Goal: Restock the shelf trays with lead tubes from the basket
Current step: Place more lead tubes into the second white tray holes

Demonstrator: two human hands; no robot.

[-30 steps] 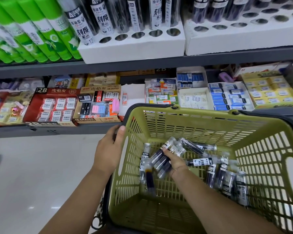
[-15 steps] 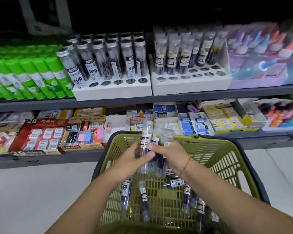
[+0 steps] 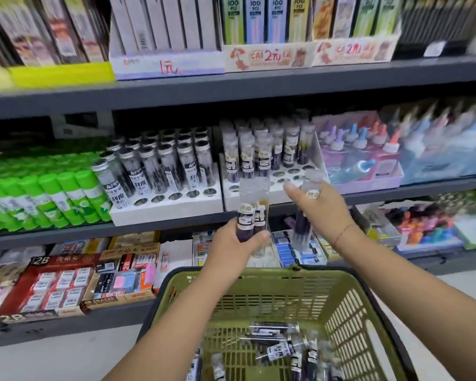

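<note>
My left hand (image 3: pixel 235 244) grips a bunch of clear lead tubes (image 3: pixel 252 213) upright, in front of the middle shelf. My right hand (image 3: pixel 318 207) holds one lead tube (image 3: pixel 301 224), its cap near the front holes of the right white shelf tray (image 3: pixel 275 188). That tray has tubes in its back rows and open holes in front. The left white tray (image 3: pixel 165 207) holds silver-capped tubes and has a row of open holes in front. The green basket (image 3: pixel 261 279) sits below my arms, with several tubes (image 3: pixel 280 350) lying on its bottom.
Green glue sticks (image 3: pixel 41 199) stand left of the trays, and glue bottles (image 3: pixel 360 152) to the right. Eraser boxes (image 3: pixel 66 281) fill the lower shelf. Boxed packs line the upper shelf (image 3: pixel 231 83). A pale floor lies to the left of the basket.
Both hands have lifted out of the basket up to the middle shelf. The tubes are now split: a bunch in the left hand, one in the right. The view has tilted upward.
</note>
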